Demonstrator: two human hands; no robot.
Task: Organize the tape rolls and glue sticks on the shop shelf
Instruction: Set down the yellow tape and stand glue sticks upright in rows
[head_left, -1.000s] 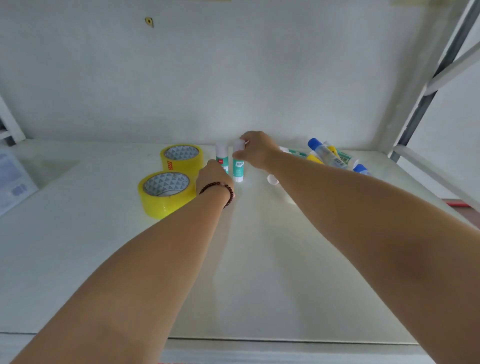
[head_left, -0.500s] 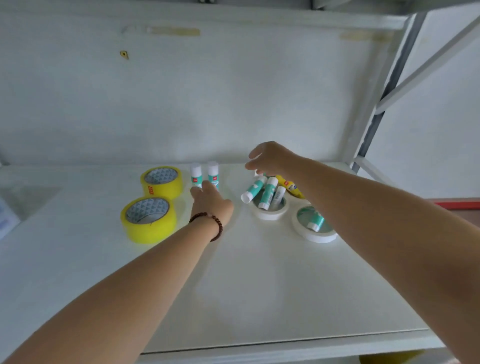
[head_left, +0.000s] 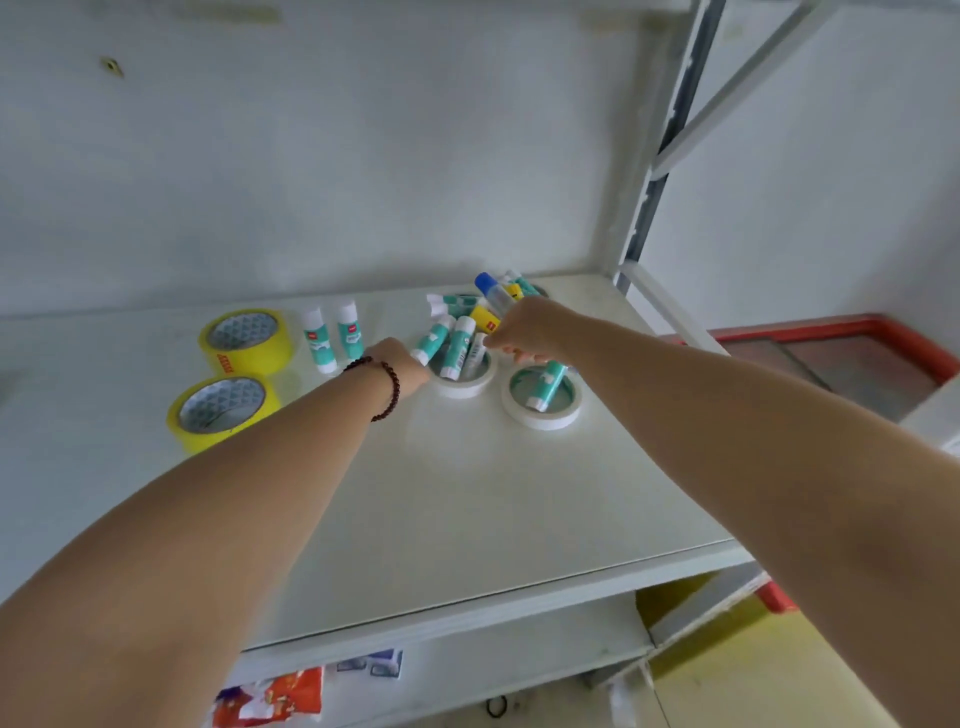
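Note:
Two yellow tape rolls (head_left: 247, 340) (head_left: 221, 410) lie flat at the left of the white shelf (head_left: 467, 509). Beside them two glue sticks (head_left: 317, 340) (head_left: 348, 330) stand upright. Several glue sticks lean in a small white tape roll (head_left: 462, 387). My left hand (head_left: 402, 364) closes on the lower end of a teal one (head_left: 435, 339). My right hand (head_left: 527, 330) pinches the top of a grey-labelled stick (head_left: 474, 358). Another white tape roll (head_left: 543, 418) holds one glue stick (head_left: 545, 384). Behind my right hand lies a pile with a blue-capped glue bottle (head_left: 491, 291).
A white wall closes the back of the shelf. A metal upright (head_left: 654, 171) and a slanted brace stand at the right rear corner. The shelf's front edge (head_left: 467, 618) runs below my arms, with coloured packets (head_left: 275, 699) on the level beneath.
The view has swung right and down. Both hands left the two upright glue sticks and moved right onto the sticks in the small white tape roll.

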